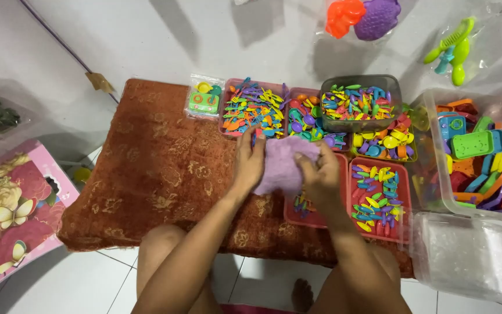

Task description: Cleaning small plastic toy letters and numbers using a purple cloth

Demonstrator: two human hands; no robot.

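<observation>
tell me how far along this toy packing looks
Done: one sealed packet of toy pieces lies on the rust-coloured mat. In hand: the left hand and right hand both hold a purple piece in a clear bag. Left: the red trays and the clear tub are still full of small coloured pieces, so most looks unpacked.

I see a glossy white tiled floor (pixel 106 285) with thin grey grout lines, lit evenly with soft shadows near the top. A rust-brown patterned cushion mat (pixel 164 168) lies across it. At left sits a pink floral cardboard box (pixel 13 215).
</observation>
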